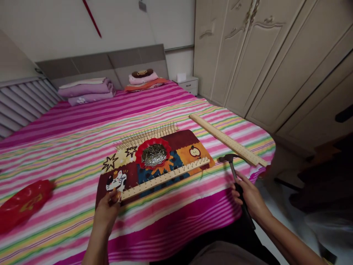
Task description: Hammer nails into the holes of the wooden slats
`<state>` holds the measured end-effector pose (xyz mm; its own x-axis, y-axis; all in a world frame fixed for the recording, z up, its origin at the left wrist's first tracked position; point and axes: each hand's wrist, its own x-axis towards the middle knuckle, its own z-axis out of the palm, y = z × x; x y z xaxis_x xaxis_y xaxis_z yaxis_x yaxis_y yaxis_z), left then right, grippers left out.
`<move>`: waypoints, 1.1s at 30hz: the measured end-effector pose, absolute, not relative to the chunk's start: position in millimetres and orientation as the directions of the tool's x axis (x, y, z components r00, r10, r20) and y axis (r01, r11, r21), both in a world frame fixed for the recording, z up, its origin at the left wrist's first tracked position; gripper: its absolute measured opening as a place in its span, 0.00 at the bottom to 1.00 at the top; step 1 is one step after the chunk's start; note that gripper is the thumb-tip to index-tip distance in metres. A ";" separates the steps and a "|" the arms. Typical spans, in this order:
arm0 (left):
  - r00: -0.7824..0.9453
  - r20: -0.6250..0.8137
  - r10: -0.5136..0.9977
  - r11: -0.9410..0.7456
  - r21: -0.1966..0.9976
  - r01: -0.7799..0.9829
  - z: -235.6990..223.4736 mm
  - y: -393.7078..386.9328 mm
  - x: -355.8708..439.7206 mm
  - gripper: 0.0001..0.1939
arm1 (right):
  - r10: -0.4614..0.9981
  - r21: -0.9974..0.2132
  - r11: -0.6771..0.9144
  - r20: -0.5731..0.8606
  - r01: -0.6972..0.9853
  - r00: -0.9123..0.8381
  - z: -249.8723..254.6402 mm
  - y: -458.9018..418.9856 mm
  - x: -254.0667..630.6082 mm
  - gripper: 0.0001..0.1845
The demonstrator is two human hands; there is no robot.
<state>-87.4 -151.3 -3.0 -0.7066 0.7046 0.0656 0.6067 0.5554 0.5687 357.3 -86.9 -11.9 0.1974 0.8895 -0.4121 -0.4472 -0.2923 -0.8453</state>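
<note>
My right hand (249,195) is wrapped around the dark handle of a claw hammer (233,167), its head raised near the right end of a wooden strip (165,178). That strip lies across a patterned mat (187,141), with a row of nails standing along its far part and small holes toward the near left. At the strip's left end, my left hand (106,208) grips it with bent fingers; whether a nail is also between them cannot be seen. Beyond the strip, a red scalloped dish (138,152) holds a heap of loose nails (154,154).
Behind the dish lie strips bristling with nails (149,136). A drilled wooden board (226,140) rests at the bed's right side. A red plate (26,204) sits on the left. Folded bedding (88,88) is stacked near the headboard; a wardrobe (248,48) stands on the right.
</note>
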 end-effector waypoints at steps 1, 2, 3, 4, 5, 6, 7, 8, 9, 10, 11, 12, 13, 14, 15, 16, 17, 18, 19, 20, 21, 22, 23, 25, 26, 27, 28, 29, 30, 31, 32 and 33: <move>-0.756 0.028 0.654 0.611 0.570 0.549 2.9 -154.9 -85.3 0.19 | 0.895 -0.848 -0.271 -0.397 -0.456 0.206 -13.2 -81.3 356.3 0.27; -0.796 0.010 0.605 0.654 0.563 0.505 9.8 -157.4 -81.2 0.19 | 0.899 -0.844 -0.251 -0.385 -0.475 0.209 -14.8 -75.3 354.6 0.26; -0.819 0.042 0.572 0.669 0.555 0.495 17.2 -158.4 -75.2 0.19 | 0.902 -0.834 -0.235 -0.379 -0.500 0.207 -16.8 -69.4 352.3 0.26; -0.817 0.107 0.566 0.645 0.559 0.520 24.6 -157.5 -67.5 0.19 | 0.905 -0.819 -0.222 -0.375 -0.529 0.200 -19.3 -63.8 349.4 0.26; -0.803 0.173 0.570 0.603 0.576 0.552 31.5 -154.5 -58.7 0.18 | 0.908 -0.802 -0.214 -0.374 -0.557 0.189 -22.1 -58.8 346.0 0.27; -0.777 0.210 0.593 0.551 0.598 0.582 37.4 -149.3 -49.5 0.17 | 0.909 -0.786 -0.212 -0.377 -0.580 0.178 -25.4 -54.8 342.4 0.27; -0.739 0.223 0.636 0.496 0.615 0.613 42.1 -142.0 -40.5 0.17 | 0.909 -0.774 -0.213 -0.381 -0.596 0.169 -28.9 -51.8 339.0 0.27; -0.696 0.240 0.677 0.452 0.610 0.650 45.5 -132.9 -32.4 0.16 | 0.908 -0.766 -0.214 -0.384 -0.606 0.165 -32.6 -49.9 335.9 0.27; -0.649 0.256 0.717 0.417 0.589 0.692 47.4 -122.3 -25.6 0.15 | 0.907 -0.762 -0.214 -0.388 -0.611 0.165 -36.1 -48.8 333.4 0.27; -0.595 0.271 0.757 0.382 0.555 0.739 47.9 -110.6 -20.2 0.14 | 0.905 -0.757 -0.213 -0.391 -0.617 0.167 -39.4 -48.4 331.7 0.26; -0.535 0.280 0.797 0.344 0.519 0.783 47.4 -98.2 -16.1 0.13 | 0.904 -0.754 -0.211 -0.393 -0.622 0.170 -42.4 -48.3 330.6 0.25; -0.483 0.282 0.829 0.313 0.483 0.818 46.0 -85.5 -12.9 0.12 | 0.903 -0.751 -0.209 -0.395 -0.626 0.172 -44.8 -48.4 330.2 0.25; -0.437 0.272 0.858 0.288 0.450 0.845 44.0 -72.9 -10.3 0.12 | 0.901 -0.749 -0.209 -0.397 -0.628 0.173 -46.8 -48.5 330.3 0.24; -0.396 0.251 0.883 0.272 0.414 0.869 41.6 -60.6 -8.0 0.12 | 0.900 -0.748 -0.210 -0.400 -0.630 0.174 -48.3 -48.5 330.5 0.24; -0.371 0.220 0.902 0.271 0.382 0.884 38.8 -49.0 -5.5 0.11 | 0.899 -0.748 -0.210 -0.401 -0.630 0.176 -49.4 -48.3 330.9 0.24; -0.348 0.185 0.919 0.268 0.353 0.896 36.0 -38.4 -2.8 0.11 | 0.898 -0.748 -0.210 -0.402 -0.630 0.179 -50.2 -48.1 331.1 0.25; -0.326 0.150 0.933 0.264 0.330 0.906 33.1 -28.8 0.1 0.11 | 0.897 -0.749 -0.209 -0.402 -0.629 0.182 -50.7 -47.7 331.3 0.25; -0.309 0.118 0.944 0.260 0.311 0.914 30.3 -20.5 3.2 0.11 | 0.897 -0.750 -0.207 -0.402 -0.628 0.184 -51.0 -47.4 331.4 0.26; -0.292 0.091 0.952 0.255 0.293 0.922 27.7 -13.3 6.2 0.11 | 0.897 -0.752 -0.206 -0.401 -0.626 0.187 -51.1 -47.1 331.4 0.26; -0.279 0.069 0.958 0.251 0.275 0.928 25.3 -7.4 9.0 0.10 | 0.897 -0.753 -0.205 -0.401 -0.625 0.189 -51.2 -46.9 331.3 0.26; -0.272 0.052 0.961 0.250 0.257 0.934 23.3 -2.7 11.5 0.10 | 0.896 -0.754 -0.203 -0.400 -0.625 0.191 -51.2 -46.8 331.4 0.26; -0.266 0.041 0.963 0.249 0.240 0.938 21.7 0.8 13.3 0.10 | 0.896 -0.753 -0.203 -0.400 -0.625 0.191 -51.1 -46.7 331.4 0.26; -0.263 0.034 0.964 0.249 0.227 0.942 20.6 3.3 14.5 0.09 | 0.896 -0.753 -0.203 -0.400 -0.626 0.190 -51.0 -46.7 331.6 0.25; -0.254 0.019 0.967 0.244 0.210 0.947 20.2 5.4 15.0 0.08 | 0.896 -0.750 -0.206 -0.402 -0.629 0.186 -50.5 -46.8 332.0 0.25; -0.249 0.013 0.969 0.241 0.208 0.948 20.8 5.3 14.3 0.07 | 0.896 -0.748 -0.209 -0.404 -0.630 0.182 -50.3 -46.7 332.3 0.25; -0.246 0.008 0.969 0.239 0.209 0.948 21.7 4.5 12.9 0.07 | 0.896 -0.746 -0.212 -0.406 -0.632 0.179 -50.0 -46.7 332.5 0.25; -0.249 0.006 0.969 0.242 0.218 0.946 22.9 3.1 11.1 0.07 | 0.895 -0.744 -0.215 -0.409 -0.633 0.177 -49.7 -46.7 332.7 0.25; -0.256 0.008 0.967 0.247 0.240 0.939 24.1 1.4 8.7 0.07 | 0.895 -0.742 -0.216 -0.410 -0.635 0.175 -49.5 -46.6 332.9 0.25; -0.270 0.016 0.963 0.255 0.275 0.927 25.4 -0.6 5.9 0.07 | 0.895 -0.741 -0.217 -0.411 -0.636 0.173 -49.3 -46.5 333.0 0.24; -0.285 0.027 0.958 0.262 0.325 0.909 26.4 -2.8 2.7 0.07 | 0.895 -0.739 -0.218 -0.412 -0.637 0.171 -49.3 -46.4 333.2 0.24; -0.301 0.035 0.953 0.265 0.385 0.884 27.3 -5.1 -0.8 0.07 | 0.895 -0.738 -0.220 -0.412 -0.638 0.169 -49.5 -46.3 333.3 0.23; -0.317 0.039 0.948 0.266 0.452 0.851 28.0 -7.4 -4.5 0.07 | 0.896 -0.738 -0.220 -0.412 -0.638 0.167 -49.8 -46.1 333.4 0.22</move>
<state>-4.5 -7.4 28.0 -0.3167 0.9477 0.0392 0.8514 0.2658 0.4522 333.4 -46.1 -49.8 0.1668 0.8959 -0.4117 -0.6379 -0.2203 -0.7379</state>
